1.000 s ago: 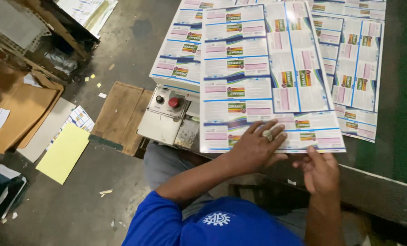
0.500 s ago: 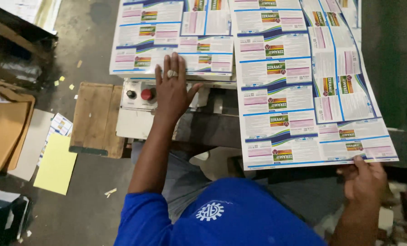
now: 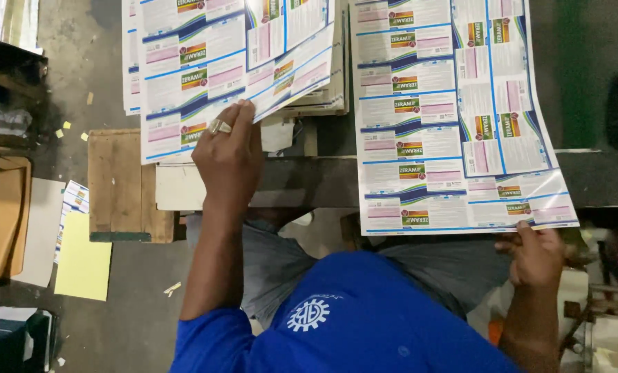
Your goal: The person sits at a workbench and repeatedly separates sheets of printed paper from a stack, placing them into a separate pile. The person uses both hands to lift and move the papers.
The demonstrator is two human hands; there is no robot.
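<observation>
My left hand (image 3: 229, 155), with a ring on one finger, grips the near edge of a large printed sheet (image 3: 212, 69) of white, blue and pink labels, lifted over a stack of the same sheets (image 3: 316, 103) on the left. My right hand (image 3: 537, 255) pinches the near right corner of a second printed sheet (image 3: 454, 117), which hangs over the edge of the dark table (image 3: 309, 179). My blue shirt (image 3: 350, 318) fills the bottom of the view.
A wooden stool or box (image 3: 119, 186) stands on the concrete floor at left, beside yellow paper (image 3: 81, 262) and brown cardboard (image 3: 1, 221). Dark shelving sits at far left. Cluttered objects lie at the bottom right.
My left hand has left the control box and taken hold of the left sheet's edge. The right sheet has slid further toward me, with my right hand still at its corner.
</observation>
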